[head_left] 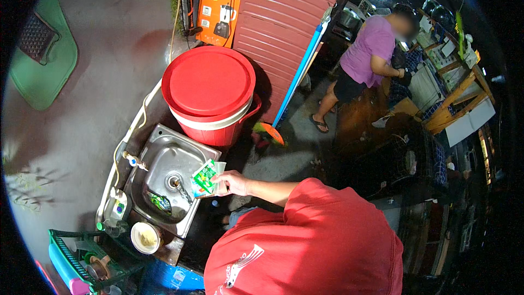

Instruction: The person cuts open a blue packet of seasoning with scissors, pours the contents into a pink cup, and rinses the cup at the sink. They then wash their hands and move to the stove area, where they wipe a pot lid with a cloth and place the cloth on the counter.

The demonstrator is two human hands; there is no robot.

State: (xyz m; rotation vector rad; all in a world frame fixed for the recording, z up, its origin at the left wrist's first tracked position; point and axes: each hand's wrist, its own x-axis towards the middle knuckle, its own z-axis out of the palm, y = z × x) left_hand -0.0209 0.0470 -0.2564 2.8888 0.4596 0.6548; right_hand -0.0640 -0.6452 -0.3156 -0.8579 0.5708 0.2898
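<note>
My right hand (231, 182) reaches over the near edge of the stainless steel sink (161, 162). It grips a green and white printed packet (204, 178) together with a translucent plastic cup (221, 168). Inside the basin, a green and dark packet (159, 202) lies near the lower left wall, and a metal utensil (185, 192) rests beside the drain (174, 181). A small faucet (134, 160) with a blue mark sticks out over the far rim. My left hand is out of view.
A lidded red bucket (208, 82) stands beside the sink. A white tub (146, 237) sits at its lower corner, near a green dish rack (73, 254). A blue-handled broom (297, 76) leans against a red ribbed panel (278, 28). Farther off, a person (368, 49) stands at a cluttered table.
</note>
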